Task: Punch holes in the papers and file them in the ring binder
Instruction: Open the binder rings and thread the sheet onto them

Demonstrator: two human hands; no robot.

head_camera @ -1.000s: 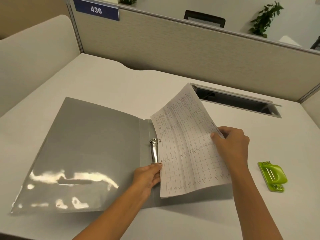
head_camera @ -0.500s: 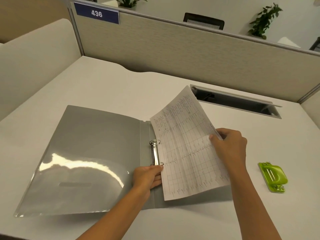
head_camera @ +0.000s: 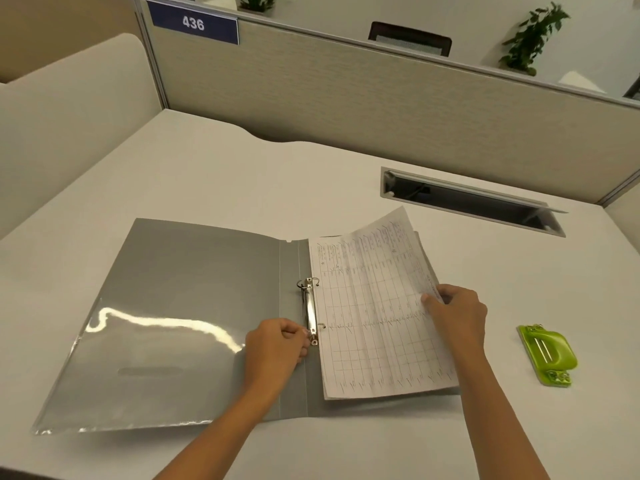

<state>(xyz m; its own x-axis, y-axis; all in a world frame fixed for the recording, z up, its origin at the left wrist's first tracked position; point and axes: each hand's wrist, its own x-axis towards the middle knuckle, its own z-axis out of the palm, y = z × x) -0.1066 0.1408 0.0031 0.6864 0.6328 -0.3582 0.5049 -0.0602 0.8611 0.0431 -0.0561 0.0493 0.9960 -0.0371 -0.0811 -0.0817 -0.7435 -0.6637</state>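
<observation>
Head view. One grey plastic ring binder [head_camera: 180,317] lies open and flat on the white bench [head_camera: 242,181]; its glossy inner cover carries a clear pocket. One metal two-ring mechanism [head_camera: 310,313] sits at the spine. One stack of white printed table sheets [head_camera: 374,313] lies over the right cover, far right corner curled upward. Left hand [head_camera: 277,348] pinches the mechanism's near end. Right hand [head_camera: 457,317] grips the sheets' right edge. One lime-green plastic hole punch [head_camera: 549,355] lies well right, apart.

An office cubicle is shown: a white desk [head_camera: 242,181] enclosed by fabric partitions [head_camera: 346,95], numbered by a sign [head_camera: 193,23].
</observation>
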